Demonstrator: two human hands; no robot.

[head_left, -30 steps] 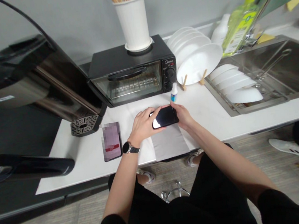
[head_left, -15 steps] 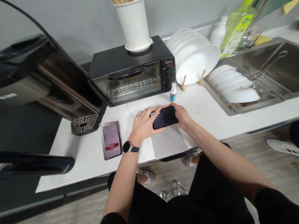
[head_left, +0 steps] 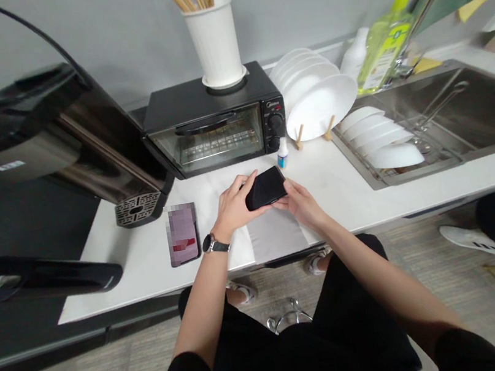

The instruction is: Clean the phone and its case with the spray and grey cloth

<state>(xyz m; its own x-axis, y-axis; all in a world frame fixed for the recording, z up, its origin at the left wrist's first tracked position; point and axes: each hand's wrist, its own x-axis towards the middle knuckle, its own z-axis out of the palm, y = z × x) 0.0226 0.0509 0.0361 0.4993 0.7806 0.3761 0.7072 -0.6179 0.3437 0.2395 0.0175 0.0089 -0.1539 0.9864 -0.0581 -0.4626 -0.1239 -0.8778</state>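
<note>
My left hand (head_left: 233, 205) grips the left end of a black phone (head_left: 265, 187), held tilted just above the white counter (head_left: 128, 259). My right hand (head_left: 300, 203) sits at the phone's lower right edge, its fingers curled and touching it. A grey cloth (head_left: 276, 238) lies flat on the counter right under both hands. A small white bottle with a blue label (head_left: 282, 153) stands just beyond the phone. A watch is on my left wrist.
A second phone (head_left: 183, 234) lies left of my hands. Behind are a black toaster oven (head_left: 215, 129) with a white utensil holder (head_left: 213, 45), a coffee machine (head_left: 59, 139), a plate rack (head_left: 315, 98), and a sink with bowls (head_left: 385, 143). Another person's shoe (head_left: 472, 239) shows at right.
The phone has been lifted and tilted, its right end now higher and further from me. My right hand slid from the phone's right end down to its near edge.
</note>
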